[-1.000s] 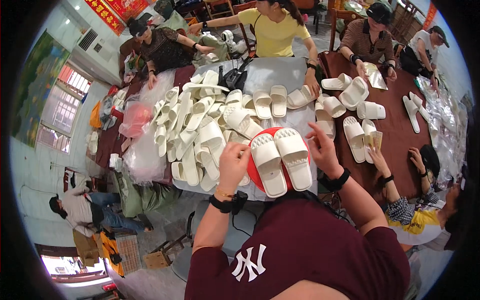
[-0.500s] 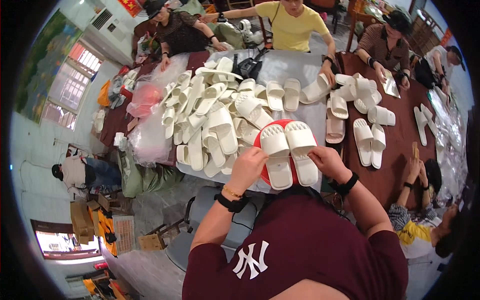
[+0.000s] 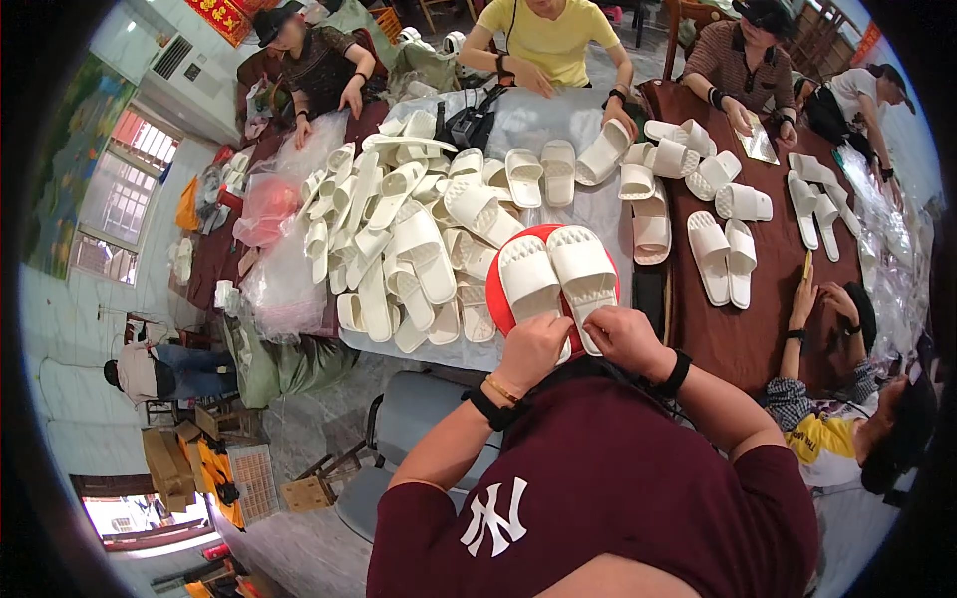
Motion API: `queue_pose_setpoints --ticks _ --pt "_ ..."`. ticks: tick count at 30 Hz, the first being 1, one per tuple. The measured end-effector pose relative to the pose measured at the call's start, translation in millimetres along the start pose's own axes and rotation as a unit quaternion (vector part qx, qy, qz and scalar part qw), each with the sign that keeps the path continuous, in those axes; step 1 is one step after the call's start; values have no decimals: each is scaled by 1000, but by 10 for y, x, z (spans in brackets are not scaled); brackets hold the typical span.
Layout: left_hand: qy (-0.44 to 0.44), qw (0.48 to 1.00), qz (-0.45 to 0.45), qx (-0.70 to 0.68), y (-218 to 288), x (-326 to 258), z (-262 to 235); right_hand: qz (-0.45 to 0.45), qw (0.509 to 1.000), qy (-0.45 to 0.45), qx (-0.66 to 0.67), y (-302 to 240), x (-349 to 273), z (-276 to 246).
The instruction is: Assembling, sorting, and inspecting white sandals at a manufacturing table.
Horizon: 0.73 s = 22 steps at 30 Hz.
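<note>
A pair of cream slippers (image 3: pixel 581 261) lies side by side on a round red stool-like disc (image 3: pixel 505 317) at the table's near edge. My left hand (image 3: pixel 538 349) is closed in a pinch over the heel end of the left slipper. Close beside it, my right hand (image 3: pixel 623 339) pinches over the heel of the right one. A thin cord showed between these fingers a moment ago; now the fingers mostly hide it. Just left of the disc rises a large heap of loose cream slippers (image 3: pixel 419 249).
More slippers (image 3: pixel 723 259) lie on the brown cloth (image 3: pixel 788 334) to the right. Co-workers sit around the table; one in a yellow top (image 3: pixel 548 45) touches a slipper. Clear plastic bags (image 3: pixel 289 289) lie at left. A grey chair (image 3: pixel 419 419) stands by my left arm.
Both hands have moved nearer me and closer together, from the slippers' sides to their heel ends. The yellow-topped co-worker's outstretched arm has drawn in to the table.
</note>
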<state>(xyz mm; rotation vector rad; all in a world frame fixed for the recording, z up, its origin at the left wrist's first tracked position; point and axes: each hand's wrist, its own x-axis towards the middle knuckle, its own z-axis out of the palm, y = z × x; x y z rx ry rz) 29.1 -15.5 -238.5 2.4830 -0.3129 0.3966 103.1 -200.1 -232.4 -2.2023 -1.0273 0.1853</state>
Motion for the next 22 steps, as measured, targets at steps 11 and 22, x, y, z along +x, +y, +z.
queue_pose_setpoints --ticks 11,22 --pt "-50 994 69 65 -178 -288 -152 19 997 -62 -44 259 -213 -136" --pt "-93 992 67 44 -200 -455 -47 -42 972 -231 -2 200 -509 68"
